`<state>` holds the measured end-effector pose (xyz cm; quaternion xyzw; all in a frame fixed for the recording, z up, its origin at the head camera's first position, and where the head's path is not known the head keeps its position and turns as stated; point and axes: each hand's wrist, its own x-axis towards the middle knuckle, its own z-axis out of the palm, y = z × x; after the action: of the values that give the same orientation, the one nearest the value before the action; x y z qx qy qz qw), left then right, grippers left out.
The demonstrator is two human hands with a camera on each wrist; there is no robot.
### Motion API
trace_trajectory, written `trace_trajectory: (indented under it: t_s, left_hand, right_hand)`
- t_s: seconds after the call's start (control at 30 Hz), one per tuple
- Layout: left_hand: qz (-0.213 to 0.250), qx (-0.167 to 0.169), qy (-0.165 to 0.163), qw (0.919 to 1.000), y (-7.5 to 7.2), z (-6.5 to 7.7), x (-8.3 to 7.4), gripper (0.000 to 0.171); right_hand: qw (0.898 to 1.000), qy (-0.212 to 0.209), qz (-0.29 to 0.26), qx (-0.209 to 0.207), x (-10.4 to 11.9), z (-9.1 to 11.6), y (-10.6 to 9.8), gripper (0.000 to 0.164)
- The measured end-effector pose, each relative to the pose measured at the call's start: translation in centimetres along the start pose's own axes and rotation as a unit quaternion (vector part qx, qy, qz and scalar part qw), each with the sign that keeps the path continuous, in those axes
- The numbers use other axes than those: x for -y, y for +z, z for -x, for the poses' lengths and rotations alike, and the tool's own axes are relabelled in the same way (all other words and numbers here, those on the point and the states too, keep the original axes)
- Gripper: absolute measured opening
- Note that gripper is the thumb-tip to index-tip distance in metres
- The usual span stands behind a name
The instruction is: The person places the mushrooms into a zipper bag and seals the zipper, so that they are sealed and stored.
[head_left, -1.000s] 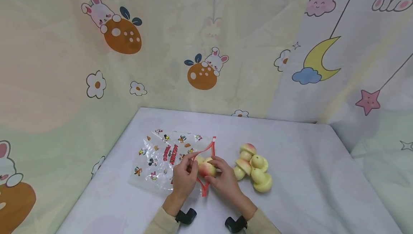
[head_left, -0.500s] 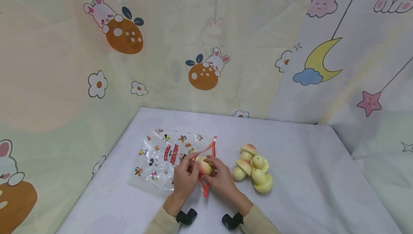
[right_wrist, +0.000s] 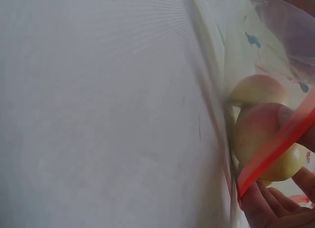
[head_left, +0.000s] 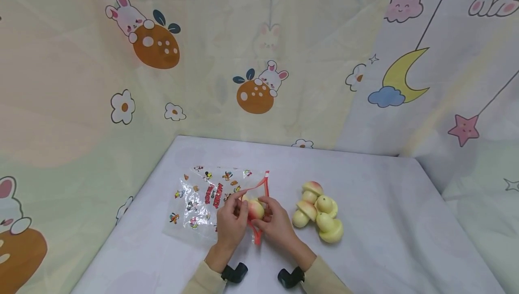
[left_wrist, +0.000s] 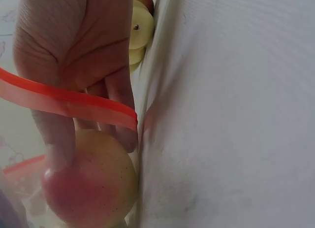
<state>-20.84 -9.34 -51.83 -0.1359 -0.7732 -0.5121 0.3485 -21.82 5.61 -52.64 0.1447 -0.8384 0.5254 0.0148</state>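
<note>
A clear zip bag with cartoon print and a red zip edge lies flat on the table, its mouth facing right. My left hand pinches the bag's edge at the mouth. My right hand holds a yellow mushroom-shaped piece with a red blush, thumb and fingers around it, at the mouth. The left wrist view has this piece below the red strip. Inside the bag, another similar piece shows beyond it in the right wrist view.
Several more yellow mushroom-shaped pieces lie in a cluster on the white-covered table, just right of my right hand. A printed cloth backdrop rises behind the table's far edge. A black camera is strapped to each wrist.
My right hand has moved slightly left, bringing the mushroom-shaped piece farther into the bag's mouth. The bag's red edge has shifted a little left. My left hand keeps its grip on the edge.
</note>
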Motion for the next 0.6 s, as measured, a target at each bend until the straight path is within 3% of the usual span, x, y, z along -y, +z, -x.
trace_trajectory:
  t_s: [0.23, 0.47, 0.6]
  left_hand:
    - [-0.003, 0.0, -0.006, 1.0, 0.1, 0.0, 0.1, 0.027]
    - [-0.004, 0.001, -0.013, 0.9999, 0.2, 0.0, -0.1, 0.026]
    - [-0.002, 0.001, -0.018, 0.9998, 0.1, 0.0, -0.1, 0.026]
  right_hand:
    - [1.0, 0.005, 0.024, -0.016, 0.5, 1.0, -0.5, 0.061]
    - [1.0, -0.004, -0.002, -0.027, 1.1, 2.2, -2.3, 0.058]
    - [0.999, -0.007, -0.01, -0.053, 1.6, 3.0, -3.6, 0.055]
